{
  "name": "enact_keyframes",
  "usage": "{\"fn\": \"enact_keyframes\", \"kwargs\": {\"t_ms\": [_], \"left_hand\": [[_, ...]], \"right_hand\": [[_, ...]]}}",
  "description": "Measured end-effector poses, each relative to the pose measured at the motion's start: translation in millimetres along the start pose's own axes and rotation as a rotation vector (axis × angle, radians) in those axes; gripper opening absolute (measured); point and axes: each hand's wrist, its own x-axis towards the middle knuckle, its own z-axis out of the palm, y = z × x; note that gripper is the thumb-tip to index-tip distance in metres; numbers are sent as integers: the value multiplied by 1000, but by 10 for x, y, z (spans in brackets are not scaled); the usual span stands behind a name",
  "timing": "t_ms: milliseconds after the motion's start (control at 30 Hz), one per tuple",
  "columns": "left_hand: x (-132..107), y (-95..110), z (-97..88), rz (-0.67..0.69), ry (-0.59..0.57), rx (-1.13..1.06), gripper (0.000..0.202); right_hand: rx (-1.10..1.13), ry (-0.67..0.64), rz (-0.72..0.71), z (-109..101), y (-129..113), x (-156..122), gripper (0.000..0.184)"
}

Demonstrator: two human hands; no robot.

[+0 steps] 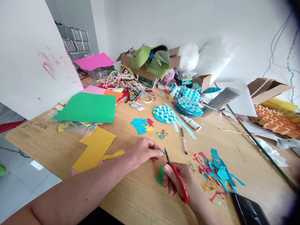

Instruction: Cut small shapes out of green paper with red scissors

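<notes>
My left hand [148, 150] pinches a tiny green paper piece [163, 152] between thumb and fingertips. Just right of it, the blades of red-handled scissors [179, 181] point up and away. My right hand [181, 179] is closed around the scissors' handles. A green paper strip [160, 175] shows beside the right hand's fingers, seemingly tucked in them. Beyond the hands lie a small heap of colourful paper bits [162, 134], blue fish cutouts [139, 125], a yellow fish cutout [150, 128] and a red cutout [150, 122].
Blue and red paper scraps [220, 170] and a black phone [249, 209] lie at right. A pen [184, 141], glue bottle [192, 122] and scalloped blue disc [164, 114] sit ahead. Green sheet [89, 107] and yellow paper [96, 150] are at left; a grey bottle [220, 101] lies behind.
</notes>
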Motion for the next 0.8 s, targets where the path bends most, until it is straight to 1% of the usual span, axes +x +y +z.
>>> {"fn": "enact_keyframes", "kwargs": {"t_ms": [200,333,600,800], "left_hand": [[3,-9,0,15,1,-38,21],[-3,-1,7,5,3,-83,21],[-8,14,23,-71,-13,-210,23],[-17,8,28,-75,-15,-223,22]], "right_hand": [[22,15,-63,-1,-63,-6,59],[17,2,-95,-1,-37,-8,55],[35,6,-114,8,10,-11,53],[52,12,-117,25,-2,-2,52]]}}
